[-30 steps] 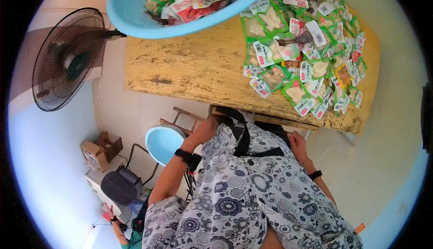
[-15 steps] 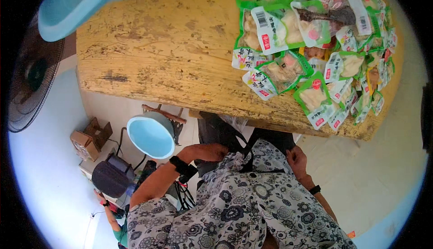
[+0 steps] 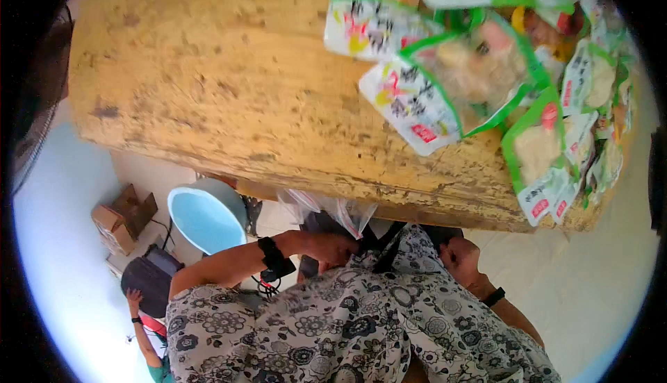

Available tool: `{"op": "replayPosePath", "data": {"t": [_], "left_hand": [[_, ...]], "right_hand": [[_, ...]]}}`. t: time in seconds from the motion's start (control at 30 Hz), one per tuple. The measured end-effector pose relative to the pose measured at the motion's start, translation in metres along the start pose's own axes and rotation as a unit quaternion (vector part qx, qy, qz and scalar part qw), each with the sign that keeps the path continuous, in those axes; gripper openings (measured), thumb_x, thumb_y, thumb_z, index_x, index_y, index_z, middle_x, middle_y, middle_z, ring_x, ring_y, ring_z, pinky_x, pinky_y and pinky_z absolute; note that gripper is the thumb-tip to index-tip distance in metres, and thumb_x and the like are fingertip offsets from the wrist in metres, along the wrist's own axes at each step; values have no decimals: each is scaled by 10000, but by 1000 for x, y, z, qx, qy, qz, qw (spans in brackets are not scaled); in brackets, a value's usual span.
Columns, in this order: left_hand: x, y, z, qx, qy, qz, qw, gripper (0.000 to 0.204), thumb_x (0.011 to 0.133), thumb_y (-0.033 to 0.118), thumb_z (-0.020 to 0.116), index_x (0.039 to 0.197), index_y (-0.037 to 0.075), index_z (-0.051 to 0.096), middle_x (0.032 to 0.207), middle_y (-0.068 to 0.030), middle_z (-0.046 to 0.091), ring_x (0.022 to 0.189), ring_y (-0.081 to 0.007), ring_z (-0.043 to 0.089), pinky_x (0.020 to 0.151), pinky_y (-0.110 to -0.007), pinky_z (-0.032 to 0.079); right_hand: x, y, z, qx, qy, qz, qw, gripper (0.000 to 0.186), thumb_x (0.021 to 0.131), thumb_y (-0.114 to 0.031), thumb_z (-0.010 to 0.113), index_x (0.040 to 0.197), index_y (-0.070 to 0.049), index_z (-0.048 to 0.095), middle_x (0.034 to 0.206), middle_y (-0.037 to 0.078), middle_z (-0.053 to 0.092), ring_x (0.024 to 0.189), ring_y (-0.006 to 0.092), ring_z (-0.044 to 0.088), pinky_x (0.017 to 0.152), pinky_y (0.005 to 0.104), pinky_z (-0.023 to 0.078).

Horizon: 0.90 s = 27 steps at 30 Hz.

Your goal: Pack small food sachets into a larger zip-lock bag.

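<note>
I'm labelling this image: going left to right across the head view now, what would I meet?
Dark fan, cardboard box, light-blue basin, left hand, black strap, right hand.

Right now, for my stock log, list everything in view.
Table: one, yellow, upper middle
Packets: many, green and white, table's right
Plastic bags: count unclear, clear, table's near edge
Basin: one, blue, lower left
Cardboard boxes: count unclear, brown, left
Fan: one, dark, left
Rounded object: one, dark, lower left
Other person's hand: one, bare, lower left
Floral garment: one, black and white, lower middle
Wristbands: two, black, wearer's wrists
Left hand: one, bare, lower middle
Right hand: one, bare, lower right
</note>
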<state>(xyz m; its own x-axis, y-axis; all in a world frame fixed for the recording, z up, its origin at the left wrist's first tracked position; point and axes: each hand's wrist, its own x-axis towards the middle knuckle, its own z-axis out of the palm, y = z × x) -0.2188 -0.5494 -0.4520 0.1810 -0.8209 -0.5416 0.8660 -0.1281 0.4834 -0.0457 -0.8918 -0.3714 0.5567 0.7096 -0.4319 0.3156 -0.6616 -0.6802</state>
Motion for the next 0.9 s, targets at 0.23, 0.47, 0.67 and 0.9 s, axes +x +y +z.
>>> {"op": "replayPosePath", "data": {"t": [0.23,0.47,0.67,0.9], "left_hand": [[63,-55,17,26,-82,38,996,475,954,68,592,1416,84,481,907,-86,609,776,-179,557,635,-347,477],[38,-30,45,-208,-126,-14,970,413,922,65,537,1333,19,516,806,-64,579,758,-177,622,630,-357,574],[-42,-3,62,-106,214,84,967,285,972,160,560,1211,5,576,901,-130,688,818,-240,697,763,-365,603],[-14,-114,-13,-210,411,124,878,207,926,137,615,1096,19,611,1005,-138,668,938,-279,711,853,-391,602]], "right_hand": [[-59,41,37,-30,-10,-10,999,339,824,-84,731,615,-97,465,589,118,474,522,342,490,496,437,396],[-97,22,32,-47,97,-29,994,316,845,-128,750,633,-89,518,594,124,496,525,329,505,504,425,388],[-110,66,40,353,337,209,848,227,967,-199,620,775,-85,577,743,32,608,643,172,554,611,326,435],[-194,262,56,284,443,326,785,328,1032,-405,465,1058,-95,571,1052,58,639,923,167,578,799,350,471]]}}
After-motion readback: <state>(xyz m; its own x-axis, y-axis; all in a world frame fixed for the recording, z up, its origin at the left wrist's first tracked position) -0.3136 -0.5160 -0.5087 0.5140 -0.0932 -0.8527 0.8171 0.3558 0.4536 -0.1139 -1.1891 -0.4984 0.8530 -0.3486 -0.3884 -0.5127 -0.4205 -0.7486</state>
